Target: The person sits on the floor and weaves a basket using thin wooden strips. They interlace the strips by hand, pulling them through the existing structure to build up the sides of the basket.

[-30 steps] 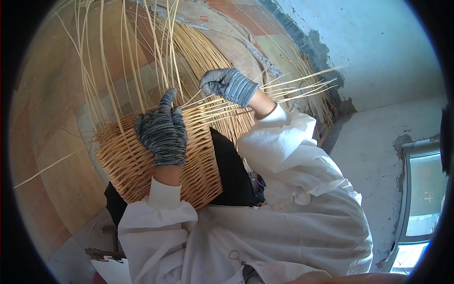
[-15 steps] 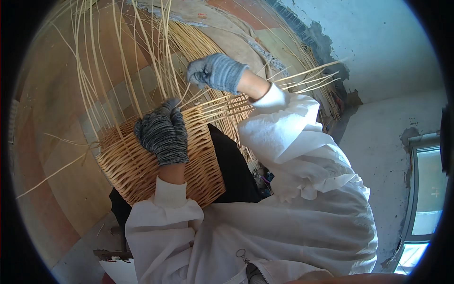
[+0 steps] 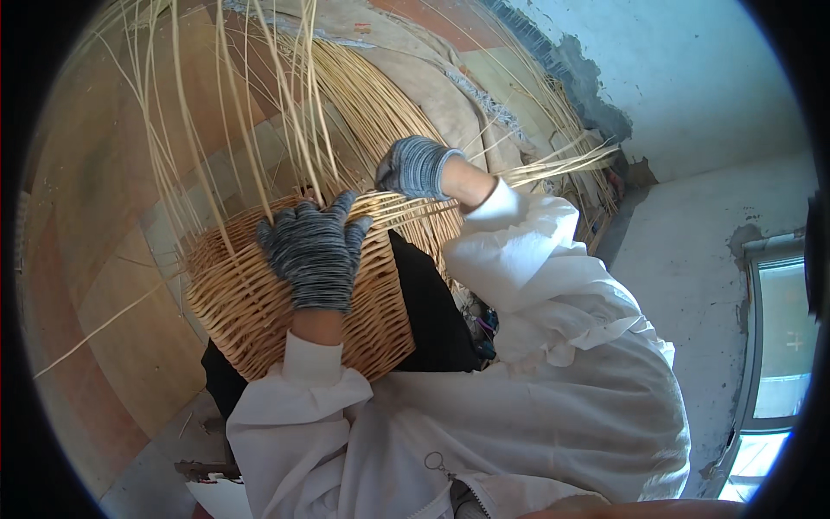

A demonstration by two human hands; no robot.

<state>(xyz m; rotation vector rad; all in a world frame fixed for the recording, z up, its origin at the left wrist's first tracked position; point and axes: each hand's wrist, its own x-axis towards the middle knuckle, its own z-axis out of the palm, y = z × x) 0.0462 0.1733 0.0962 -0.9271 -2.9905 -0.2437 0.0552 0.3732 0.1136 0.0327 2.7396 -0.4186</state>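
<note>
A half-woven wicker basket rests tilted on the black cloth over my lap. My left hand, in a dark grey striped glove, grips its wall near the rim; thumb and forefinger are apart, and the other fingertips bend over the edge. At the rim's right end my right hand, in a lighter grey glove, is closed around thin willow rods that run along the edge. Its fingertips are hidden. Upright willow rods rise from the far side of the basket.
A large bundle of loose rods lies beyond the basket, beside a beige cloth. More rods stick out right, toward the chipped wall. One single rod reaches left over the tiled floor.
My right hand has moved right and lower, bringing rods down along the rim. The left hand has shifted slightly right, its forefinger and thumb spreading. The upright rods have swayed a little.
</note>
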